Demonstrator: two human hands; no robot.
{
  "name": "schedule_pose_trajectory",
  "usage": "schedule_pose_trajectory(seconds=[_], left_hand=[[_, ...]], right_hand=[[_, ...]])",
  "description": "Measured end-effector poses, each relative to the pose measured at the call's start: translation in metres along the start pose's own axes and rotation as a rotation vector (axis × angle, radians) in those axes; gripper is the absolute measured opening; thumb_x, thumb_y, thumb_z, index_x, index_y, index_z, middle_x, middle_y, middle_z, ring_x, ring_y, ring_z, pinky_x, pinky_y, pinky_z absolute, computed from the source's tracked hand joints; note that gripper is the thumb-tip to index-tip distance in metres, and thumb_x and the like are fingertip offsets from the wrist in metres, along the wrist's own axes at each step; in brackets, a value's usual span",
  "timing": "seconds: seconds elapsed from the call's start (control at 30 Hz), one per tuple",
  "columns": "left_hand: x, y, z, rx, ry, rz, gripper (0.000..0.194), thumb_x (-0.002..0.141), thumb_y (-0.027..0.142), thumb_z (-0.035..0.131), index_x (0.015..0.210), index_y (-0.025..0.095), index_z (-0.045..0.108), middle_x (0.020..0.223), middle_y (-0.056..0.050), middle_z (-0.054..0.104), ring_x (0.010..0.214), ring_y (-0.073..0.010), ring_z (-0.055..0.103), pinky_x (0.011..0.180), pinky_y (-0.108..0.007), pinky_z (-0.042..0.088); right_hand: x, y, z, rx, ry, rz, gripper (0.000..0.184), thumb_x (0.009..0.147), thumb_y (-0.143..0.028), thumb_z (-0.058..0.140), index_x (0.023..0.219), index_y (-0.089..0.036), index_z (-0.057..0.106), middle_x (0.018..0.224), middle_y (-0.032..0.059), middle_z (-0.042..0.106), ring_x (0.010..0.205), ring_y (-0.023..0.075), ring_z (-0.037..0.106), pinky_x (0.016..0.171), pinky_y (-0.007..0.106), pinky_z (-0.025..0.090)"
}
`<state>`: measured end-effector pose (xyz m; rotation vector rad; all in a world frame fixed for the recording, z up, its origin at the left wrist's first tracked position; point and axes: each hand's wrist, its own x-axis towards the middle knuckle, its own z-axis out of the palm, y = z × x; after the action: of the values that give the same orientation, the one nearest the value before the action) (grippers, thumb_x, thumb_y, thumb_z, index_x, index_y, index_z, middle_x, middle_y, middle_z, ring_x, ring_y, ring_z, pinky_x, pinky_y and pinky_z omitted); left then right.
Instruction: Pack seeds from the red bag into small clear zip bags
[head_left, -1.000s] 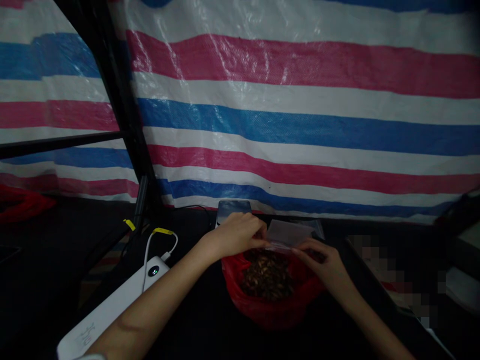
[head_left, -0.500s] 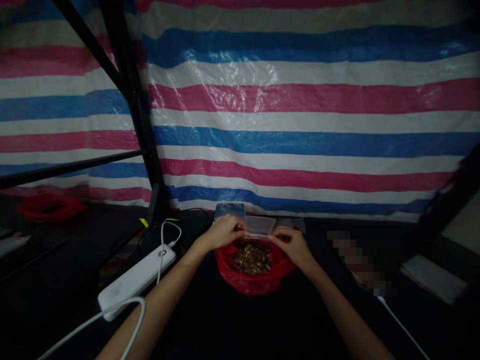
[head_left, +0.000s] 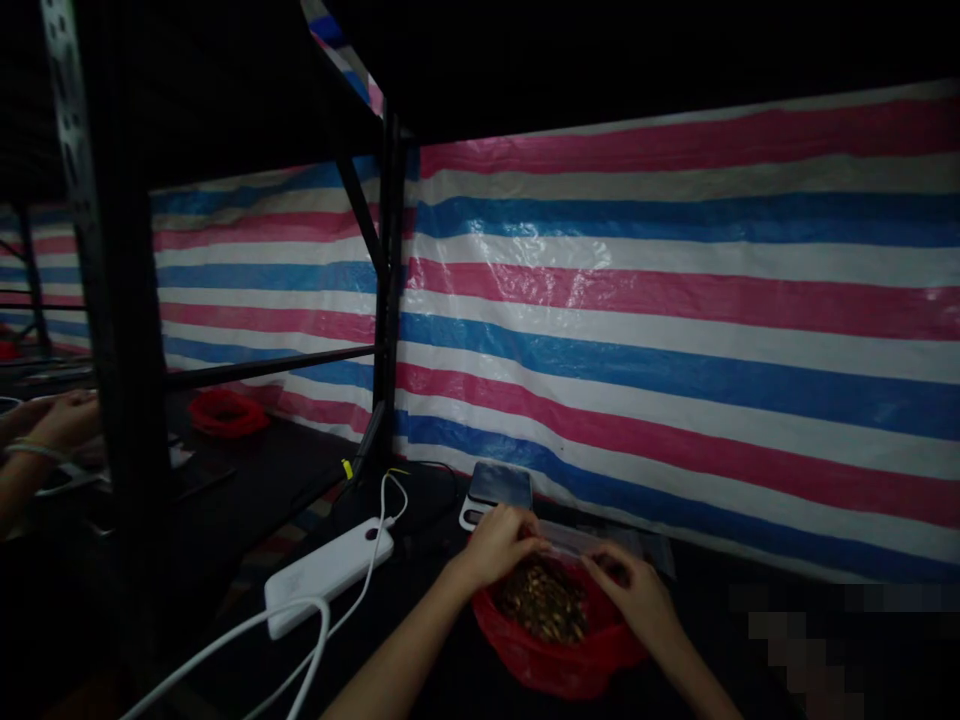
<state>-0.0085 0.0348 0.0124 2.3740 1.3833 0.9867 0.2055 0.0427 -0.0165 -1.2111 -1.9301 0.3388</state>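
Note:
My left hand [head_left: 502,545] and my right hand [head_left: 636,592] pinch the two ends of one edge of a small clear plastic bag [head_left: 564,538]. It stretches between my fingertips, over the far side of an opened red plastic bag [head_left: 551,672]. Inside the red bag lies a heap of small brown and golden pieces [head_left: 546,600], too dim to name. Just behind my left hand sits a small flat scale [head_left: 501,486] with a white base. More clear bags [head_left: 654,548] lie flat beyond my right hand.
On the left, a white power bank [head_left: 330,575] with white cables rests on the black table. Past a black post [head_left: 127,330] is another person's hand [head_left: 64,425] with a bracelet. Another red bag [head_left: 226,412] lies farther back. A striped sheet [head_left: 645,330] hangs behind.
The view has turned left and up, bringing the black post and the other person's hands into sight. My hands keep their grip on the clear bag over the red bag.

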Motion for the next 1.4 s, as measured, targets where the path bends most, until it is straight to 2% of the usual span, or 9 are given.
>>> schedule_pose_trajectory(seconds=[0.1,0.2,0.33,0.47,0.6,0.77,1.03,1.27,1.4], left_hand=[[-0.007,0.007,-0.006,0.036,-0.027,0.037,0.024,0.081,0.038,0.05,0.088,0.02,0.063,0.091,-0.001,0.065,0.085,-0.0159,0.057,0.073,-0.024,0.038],[-0.011,0.007,-0.008,0.068,-0.041,0.063,0.018,0.083,0.03,0.048,0.09,0.021,0.062,0.092,0.0,0.064,0.087,-0.0157,0.056,0.075,-0.024,0.037],[-0.012,0.001,-0.004,0.101,-0.012,0.038,0.022,0.082,0.034,0.05,0.092,0.018,0.061,0.099,-0.004,0.063,0.094,-0.0189,0.054,0.079,-0.027,0.037],[-0.012,0.001,0.001,0.028,0.008,0.04,0.024,0.081,0.04,0.05,0.085,0.019,0.061,0.091,-0.002,0.064,0.086,-0.017,0.056,0.075,-0.025,0.037],[-0.008,0.003,0.009,-0.08,0.023,0.058,0.025,0.081,0.041,0.05,0.084,0.02,0.062,0.088,0.0,0.065,0.085,-0.0152,0.057,0.075,-0.023,0.038],[-0.007,0.006,0.021,-0.034,0.062,0.032,0.023,0.083,0.037,0.047,0.086,0.019,0.061,0.088,-0.002,0.064,0.085,-0.0174,0.057,0.075,-0.026,0.039],[-0.013,0.009,0.028,0.063,0.042,0.123,0.019,0.085,0.028,0.042,0.091,0.019,0.058,0.089,-0.004,0.064,0.088,-0.0188,0.059,0.078,-0.029,0.043],[-0.013,0.008,0.029,0.025,0.074,0.131,0.022,0.083,0.03,0.046,0.101,0.022,0.057,0.104,-0.004,0.062,0.097,-0.019,0.057,0.086,-0.032,0.043],[-0.013,-0.002,0.03,0.032,0.084,0.134,0.024,0.082,0.032,0.048,0.101,0.021,0.058,0.102,-0.005,0.064,0.096,-0.0197,0.058,0.086,-0.033,0.043]], right_hand=[[-0.002,-0.004,0.002,-0.013,-0.013,-0.001,0.026,0.073,-0.045,0.054,0.074,-0.022,0.067,0.074,0.0022,0.067,0.071,0.019,0.061,0.066,0.025,0.046],[-0.004,-0.009,0.001,0.018,-0.079,-0.009,0.029,0.076,-0.045,0.052,0.079,-0.022,0.069,0.083,0.0034,0.068,0.079,0.0204,0.062,0.07,0.026,0.046],[-0.004,-0.015,0.001,0.02,-0.13,0.003,0.031,0.077,-0.046,0.051,0.073,-0.021,0.07,0.08,0.0042,0.067,0.078,0.0208,0.062,0.071,0.027,0.045],[-0.004,-0.021,-0.001,0.053,-0.141,-0.026,0.03,0.077,-0.043,0.051,0.071,-0.022,0.071,0.078,0.004,0.068,0.077,0.0198,0.062,0.072,0.027,0.044],[-0.006,-0.031,-0.007,-0.026,-0.112,-0.034,0.025,0.078,-0.039,0.051,0.074,-0.024,0.071,0.079,0.0021,0.068,0.076,0.0181,0.062,0.07,0.026,0.043],[-0.008,-0.036,-0.009,-0.111,-0.003,-0.019,0.016,0.076,-0.034,0.055,0.078,-0.027,0.069,0.081,-0.0002,0.068,0.078,0.0178,0.061,0.069,0.027,0.041],[-0.007,-0.03,-0.001,-0.222,-0.002,0.051,0.009,0.069,-0.031,0.065,0.072,-0.024,0.069,0.074,0.0014,0.065,0.076,0.0186,0.057,0.071,0.029,0.037],[-0.009,-0.034,-0.004,-0.183,-0.009,-0.003,0.008,0.072,-0.026,0.063,0.078,-0.024,0.068,0.08,0.0001,0.065,0.081,0.017,0.055,0.075,0.029,0.033],[-0.012,-0.036,-0.004,-0.202,-0.002,-0.045,0.008,0.074,-0.026,0.062,0.08,-0.022,0.065,0.082,0.0011,0.064,0.085,0.0175,0.054,0.079,0.03,0.032]])
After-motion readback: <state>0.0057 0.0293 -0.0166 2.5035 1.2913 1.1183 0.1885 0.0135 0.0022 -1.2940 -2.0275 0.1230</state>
